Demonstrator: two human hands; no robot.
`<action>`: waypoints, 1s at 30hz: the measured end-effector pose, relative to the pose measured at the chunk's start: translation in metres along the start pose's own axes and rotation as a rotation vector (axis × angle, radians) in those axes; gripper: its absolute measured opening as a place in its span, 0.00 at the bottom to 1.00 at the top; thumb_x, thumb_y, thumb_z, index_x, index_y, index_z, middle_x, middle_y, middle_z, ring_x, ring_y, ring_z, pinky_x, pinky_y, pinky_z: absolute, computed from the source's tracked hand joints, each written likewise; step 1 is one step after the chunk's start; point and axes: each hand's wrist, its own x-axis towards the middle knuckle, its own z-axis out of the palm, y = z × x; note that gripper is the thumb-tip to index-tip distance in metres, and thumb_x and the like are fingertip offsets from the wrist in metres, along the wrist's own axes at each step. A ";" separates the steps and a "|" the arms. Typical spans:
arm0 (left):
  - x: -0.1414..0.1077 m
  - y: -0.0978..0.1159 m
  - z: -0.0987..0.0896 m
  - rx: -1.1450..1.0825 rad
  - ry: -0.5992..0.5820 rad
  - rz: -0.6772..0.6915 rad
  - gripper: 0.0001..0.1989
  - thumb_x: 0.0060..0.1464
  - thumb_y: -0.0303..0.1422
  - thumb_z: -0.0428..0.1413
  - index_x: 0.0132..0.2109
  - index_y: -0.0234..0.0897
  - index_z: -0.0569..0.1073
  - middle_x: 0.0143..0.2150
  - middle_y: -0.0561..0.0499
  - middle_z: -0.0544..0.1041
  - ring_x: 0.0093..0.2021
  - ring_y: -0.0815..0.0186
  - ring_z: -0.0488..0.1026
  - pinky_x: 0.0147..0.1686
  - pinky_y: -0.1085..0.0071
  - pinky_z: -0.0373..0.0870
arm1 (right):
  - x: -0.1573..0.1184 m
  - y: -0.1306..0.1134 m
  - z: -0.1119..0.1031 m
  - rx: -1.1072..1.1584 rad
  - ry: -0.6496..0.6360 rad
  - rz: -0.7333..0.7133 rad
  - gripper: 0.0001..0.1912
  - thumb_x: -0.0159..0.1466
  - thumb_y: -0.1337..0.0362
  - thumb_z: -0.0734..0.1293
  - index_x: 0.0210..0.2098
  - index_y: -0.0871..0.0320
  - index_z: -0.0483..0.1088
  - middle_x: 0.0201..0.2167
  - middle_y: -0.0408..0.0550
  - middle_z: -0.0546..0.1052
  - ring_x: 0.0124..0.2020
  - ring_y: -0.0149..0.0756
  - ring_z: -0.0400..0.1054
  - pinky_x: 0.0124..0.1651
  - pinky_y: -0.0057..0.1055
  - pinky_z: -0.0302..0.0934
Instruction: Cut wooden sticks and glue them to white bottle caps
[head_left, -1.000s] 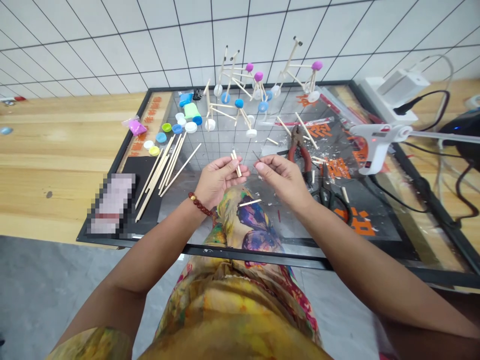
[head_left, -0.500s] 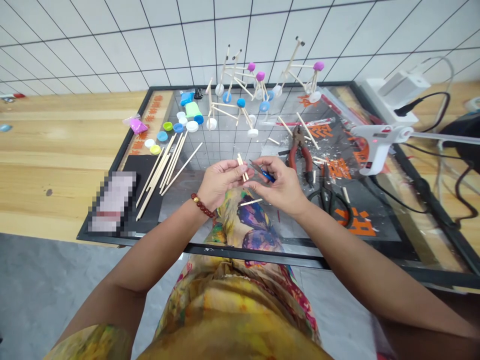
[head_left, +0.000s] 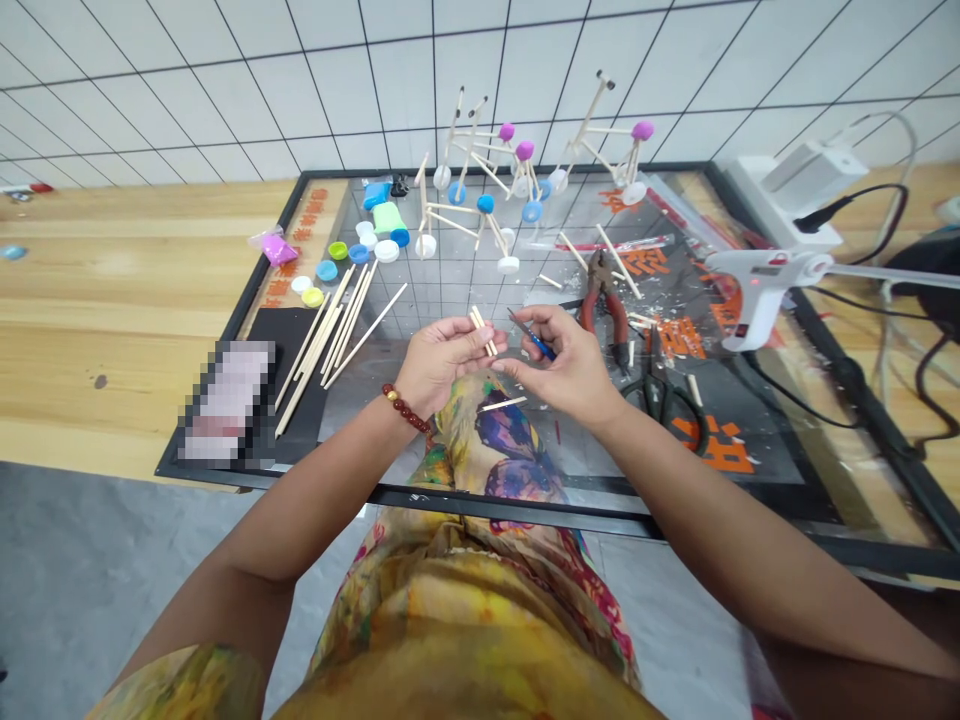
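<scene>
Pinched in my left hand are a few short wooden sticks, lying side by side and pointing up. My right hand is closed around a blue-handled craft knife, its blade angled toward the sticks but apart from them. A loose short stick lies on the glass below my hands. Behind them stand several stick bicycle models with bottle-cap wheels; the nearest stick bicycle has a blue ball on it.
Long sticks and coloured caps lie on the left. To the right are red-handled pliers, black-handled pliers, stick scraps and a white glue gun with a cable. A power strip sits behind; a blurred-out object is front left.
The knife and right hand have drawn slightly away from the sticks. My left hand keeps its hold, nearly unmoved. The whole view has shifted a little.
</scene>
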 end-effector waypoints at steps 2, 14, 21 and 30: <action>-0.001 0.001 0.001 -0.018 0.003 -0.003 0.08 0.50 0.24 0.70 0.32 0.30 0.77 0.32 0.48 0.82 0.34 0.65 0.82 0.38 0.70 0.77 | 0.000 0.002 -0.001 -0.010 -0.013 -0.015 0.29 0.56 0.49 0.78 0.51 0.54 0.71 0.36 0.44 0.75 0.34 0.35 0.69 0.37 0.34 0.67; -0.001 0.001 0.002 -0.013 -0.053 -0.010 0.05 0.50 0.21 0.69 0.33 0.29 0.80 0.30 0.48 0.82 0.32 0.68 0.80 0.42 0.70 0.77 | -0.004 0.001 0.001 -0.101 0.039 -0.079 0.21 0.60 0.52 0.75 0.49 0.53 0.73 0.34 0.43 0.77 0.32 0.34 0.70 0.38 0.34 0.68; -0.001 0.002 -0.001 -0.011 -0.081 -0.020 0.07 0.47 0.24 0.71 0.32 0.28 0.80 0.30 0.47 0.82 0.33 0.67 0.81 0.38 0.72 0.76 | -0.004 -0.004 0.000 -0.008 -0.010 0.018 0.27 0.56 0.47 0.77 0.48 0.54 0.72 0.36 0.44 0.76 0.36 0.36 0.71 0.41 0.35 0.69; 0.000 -0.004 -0.004 0.271 -0.126 0.052 0.18 0.33 0.34 0.77 0.30 0.31 0.80 0.26 0.50 0.80 0.27 0.69 0.76 0.31 0.73 0.73 | 0.007 -0.027 -0.009 0.112 -0.060 0.129 0.23 0.59 0.41 0.73 0.38 0.55 0.76 0.33 0.44 0.78 0.34 0.36 0.70 0.42 0.34 0.66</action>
